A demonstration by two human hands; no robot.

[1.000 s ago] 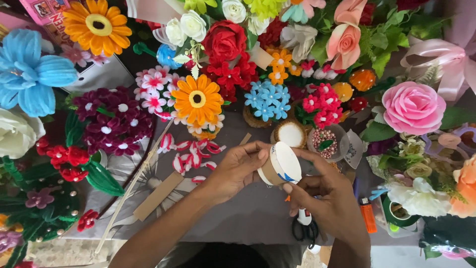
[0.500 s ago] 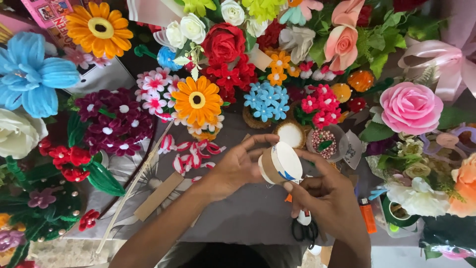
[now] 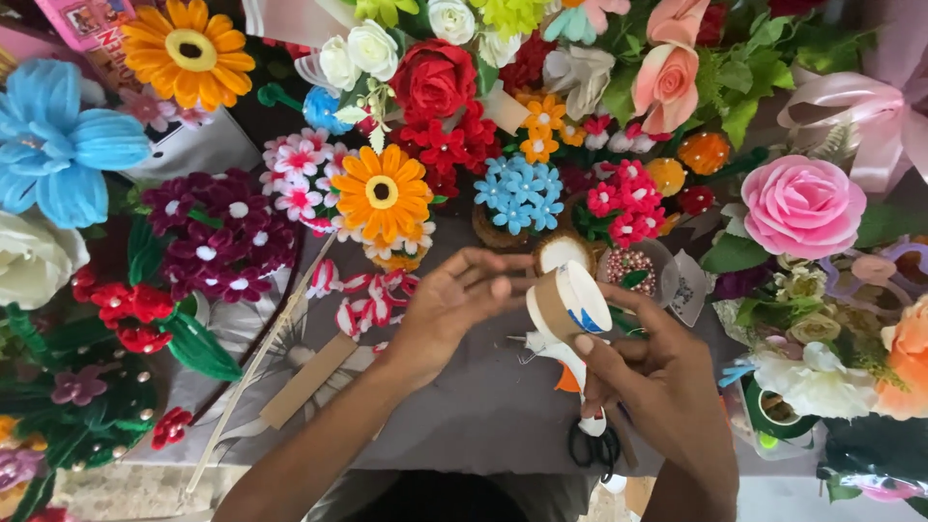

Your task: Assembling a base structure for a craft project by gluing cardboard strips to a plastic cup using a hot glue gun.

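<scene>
We hold a small paper cup (image 3: pixel 570 304) on its side between both hands, above the grey tabletop (image 3: pixel 464 406) and just in front of the wall of handmade flowers. Our left hand (image 3: pixel 454 309) reaches in from the left, its fingers (image 3: pixel 488 275) closed lightly on the cup's brown body near the base. Our right hand (image 3: pixel 657 372) comes up from below, its thumb pressed on the cup's white rim, gripping the cup firmly rather than spread open. Black-handled scissors (image 3: pixel 592 447) lie on the table under the right wrist. Left of the hands a flat wooden stick (image 3: pixel 307 380) rests beside a thin pale rod (image 3: pixel 256 372), with red-and-white striped petals (image 3: pixel 362 300) just beyond. Behind the cup stand an orange daisy (image 3: pixel 382 193), a cluster of small blue flowers (image 3: pixel 522 188) and a pink rose (image 3: pixel 800 205) well off to the right.
</scene>
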